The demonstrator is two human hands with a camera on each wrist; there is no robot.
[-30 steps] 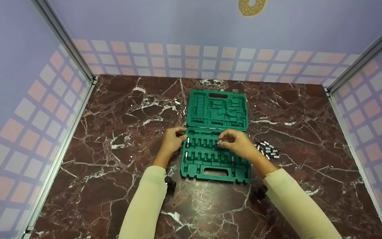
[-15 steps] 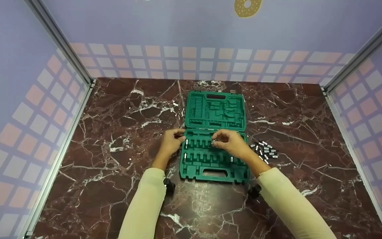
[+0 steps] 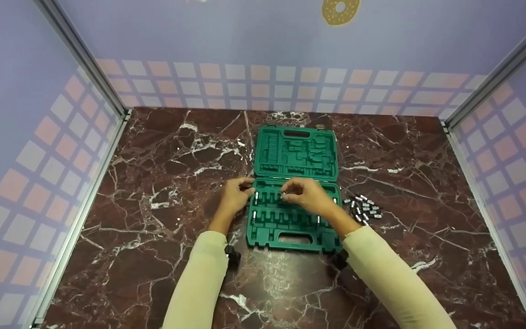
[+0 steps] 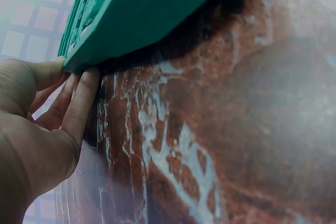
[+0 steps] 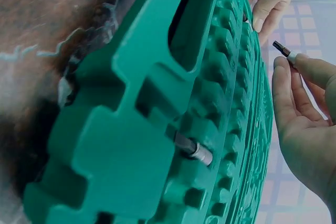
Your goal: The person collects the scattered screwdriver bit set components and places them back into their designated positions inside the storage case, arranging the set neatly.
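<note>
Head: the right hand (image 3: 307, 195) has moved leftward over the open case (image 3: 263, 236), toward the left hand (image 3: 235, 195); loose bits (image 3: 366, 208) lie on the surface (image 3: 153, 256) just right of the case. Left wrist: the left hand pinches the case's edge. Right wrist: the right hand pinches one bit (image 5: 284, 50) apart from the case, so it seems unseated.

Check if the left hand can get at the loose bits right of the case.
Probably not as things stand: the left hand grips the left edge of the case, and that case and the right hand, pinching a bit, lie between it and the loose bits.
</note>
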